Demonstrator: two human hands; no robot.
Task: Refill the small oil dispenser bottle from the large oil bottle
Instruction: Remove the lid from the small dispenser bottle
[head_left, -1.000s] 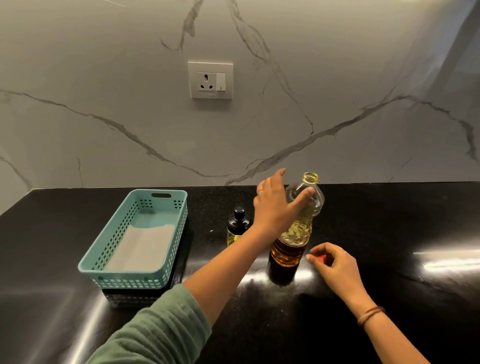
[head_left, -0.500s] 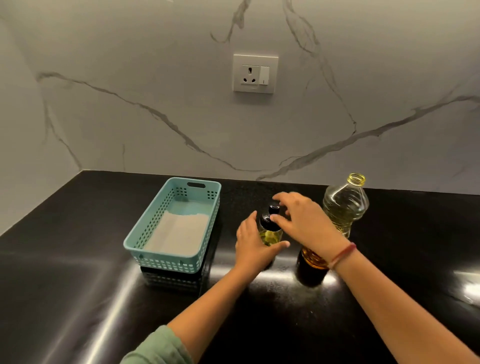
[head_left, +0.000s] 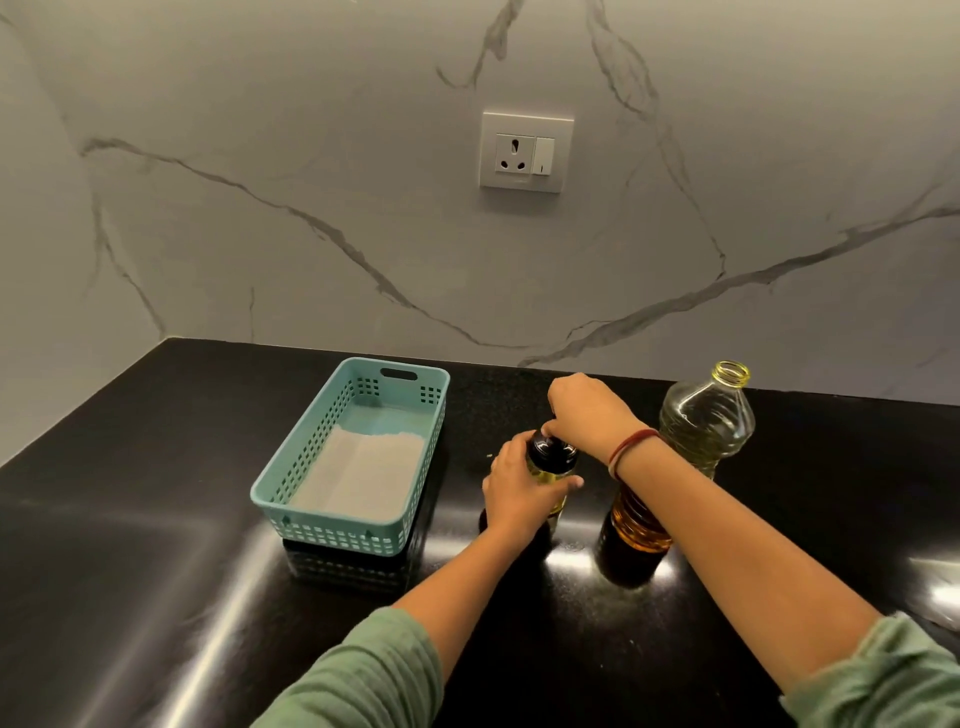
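Left hand (head_left: 514, 493): reached in from the lower left, forearm raised off the counter (head_left: 156, 519). Its fingers are wrapped round the body of the small bottle (head_left: 545, 475), with the thumb laid across the front.

Right hand (head_left: 587, 415): held above the small bottle with the wrist bent down. Its fingertips are curled onto the black cap (head_left: 553, 451) from above.

The small bottle stands upright on the counter, long axis vertical and cap uppermost, between the basket (head_left: 332, 530) and the large bottle (head_left: 706, 426).

The large bottle stands upright just to the right, uncapped with its mouth upward, and is partly hidden by the right forearm.
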